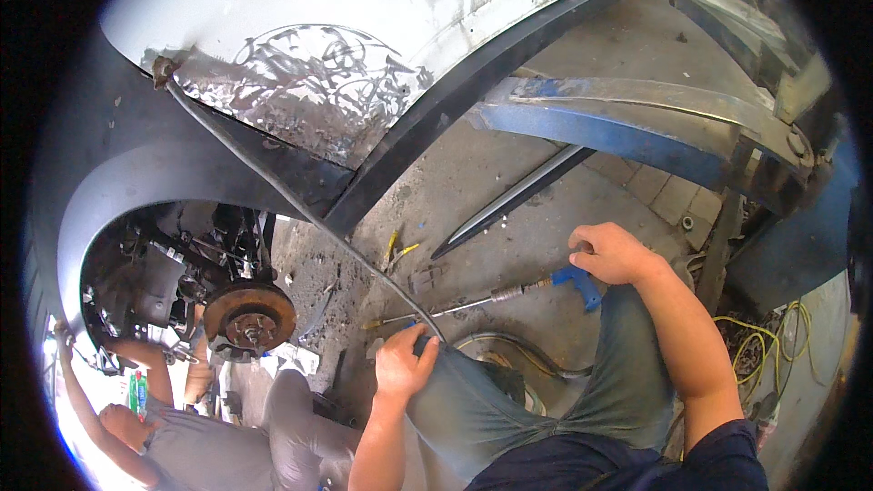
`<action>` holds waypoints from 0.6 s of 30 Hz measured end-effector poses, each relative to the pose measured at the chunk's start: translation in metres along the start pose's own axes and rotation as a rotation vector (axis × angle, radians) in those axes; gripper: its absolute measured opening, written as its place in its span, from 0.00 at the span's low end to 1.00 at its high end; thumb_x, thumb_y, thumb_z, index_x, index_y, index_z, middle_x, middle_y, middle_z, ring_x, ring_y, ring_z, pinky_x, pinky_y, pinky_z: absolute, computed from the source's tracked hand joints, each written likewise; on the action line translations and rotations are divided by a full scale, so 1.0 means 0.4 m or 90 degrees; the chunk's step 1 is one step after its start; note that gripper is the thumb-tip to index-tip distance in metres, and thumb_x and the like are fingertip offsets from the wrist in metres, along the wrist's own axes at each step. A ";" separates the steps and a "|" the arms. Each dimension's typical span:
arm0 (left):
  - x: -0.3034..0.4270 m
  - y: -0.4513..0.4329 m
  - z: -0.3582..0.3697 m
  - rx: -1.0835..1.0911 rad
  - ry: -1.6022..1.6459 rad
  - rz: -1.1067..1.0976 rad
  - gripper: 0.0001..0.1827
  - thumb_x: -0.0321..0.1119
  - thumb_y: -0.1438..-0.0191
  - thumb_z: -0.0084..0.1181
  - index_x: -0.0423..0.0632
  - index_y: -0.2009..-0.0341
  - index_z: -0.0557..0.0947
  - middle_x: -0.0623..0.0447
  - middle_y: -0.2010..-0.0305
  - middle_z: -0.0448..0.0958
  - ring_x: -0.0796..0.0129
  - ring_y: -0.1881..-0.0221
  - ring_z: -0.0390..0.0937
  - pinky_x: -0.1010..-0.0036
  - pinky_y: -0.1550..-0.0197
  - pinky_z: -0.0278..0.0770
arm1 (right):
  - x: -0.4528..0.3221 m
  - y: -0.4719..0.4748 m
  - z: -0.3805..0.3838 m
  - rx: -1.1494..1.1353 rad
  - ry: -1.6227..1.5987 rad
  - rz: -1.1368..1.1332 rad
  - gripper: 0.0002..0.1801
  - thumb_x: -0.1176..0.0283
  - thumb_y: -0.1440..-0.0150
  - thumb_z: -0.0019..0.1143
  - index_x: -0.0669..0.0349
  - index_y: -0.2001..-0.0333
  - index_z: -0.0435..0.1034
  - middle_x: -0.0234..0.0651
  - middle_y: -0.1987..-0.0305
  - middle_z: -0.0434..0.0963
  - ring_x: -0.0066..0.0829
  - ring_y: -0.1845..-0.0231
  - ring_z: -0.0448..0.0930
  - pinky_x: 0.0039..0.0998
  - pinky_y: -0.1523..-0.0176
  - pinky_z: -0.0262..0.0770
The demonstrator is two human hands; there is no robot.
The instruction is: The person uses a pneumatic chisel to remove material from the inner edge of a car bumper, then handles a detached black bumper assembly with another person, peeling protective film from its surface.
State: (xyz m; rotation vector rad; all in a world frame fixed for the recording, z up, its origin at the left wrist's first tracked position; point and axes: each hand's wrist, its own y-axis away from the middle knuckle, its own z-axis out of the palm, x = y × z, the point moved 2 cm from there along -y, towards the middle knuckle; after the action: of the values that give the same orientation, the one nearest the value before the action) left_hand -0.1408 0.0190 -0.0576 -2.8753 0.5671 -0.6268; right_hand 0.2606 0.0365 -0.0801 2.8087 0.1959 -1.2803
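My left hand (pixel 404 363) rests on my left knee, thumb and fingers curled, beside the near end of a long dark bar or hose (pixel 273 181). Whether the fingers grip anything is hidden. The far end of that bar or hose, a brown lump, meets the lower edge of a scraped white car body panel (pixel 320 75). Over my right knee, my right hand (pixel 610 252) is loosely curled with a gap between thumb and fingers, nothing visible in it. Just below it is the blue pistol grip (pixel 580 285) of a tool with a spring and thin metal rod (pixel 470 305).
A co-worker (pixel 204 447) is at lower left, arms raised by the wheel arch and rusty brake disc (pixel 249 320). Yellow-handled pliers (pixel 399 251) and a dark trim strip (pixel 511 201) lie on the floor. A blue lift arm (pixel 614 133) spans the upper right; yellow cable (pixel 764 341) lies right.
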 end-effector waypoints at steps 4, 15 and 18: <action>0.000 0.001 0.000 -0.003 -0.003 -0.011 0.17 0.40 0.47 0.63 0.42 0.59 0.84 0.41 0.59 0.83 0.48 0.57 0.82 0.63 0.52 0.78 | 0.001 -0.001 0.001 0.002 -0.004 -0.008 0.14 0.64 0.45 0.59 0.62 0.60 0.75 0.48 0.66 0.81 0.48 0.63 0.81 0.43 0.58 0.75; -0.002 0.000 0.000 0.018 0.011 -0.014 0.18 0.43 0.46 0.63 0.43 0.59 0.83 0.41 0.63 0.82 0.44 0.59 0.80 0.58 0.57 0.77 | 0.018 -0.007 0.009 0.002 0.005 -0.020 0.14 0.62 0.45 0.58 0.60 0.61 0.75 0.46 0.67 0.81 0.50 0.64 0.80 0.44 0.59 0.75; -0.013 0.007 0.004 0.023 0.010 -0.032 0.17 0.42 0.46 0.63 0.42 0.59 0.83 0.41 0.62 0.82 0.44 0.59 0.81 0.59 0.57 0.78 | 0.012 0.002 0.020 0.042 0.098 -0.051 0.16 0.60 0.44 0.58 0.60 0.58 0.75 0.48 0.64 0.81 0.53 0.62 0.80 0.47 0.57 0.76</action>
State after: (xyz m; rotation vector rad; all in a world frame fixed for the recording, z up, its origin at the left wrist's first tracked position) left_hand -0.1453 0.0187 -0.0614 -2.8612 0.4826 -0.6614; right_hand 0.2578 0.0353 -0.0889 2.9863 0.2803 -1.1047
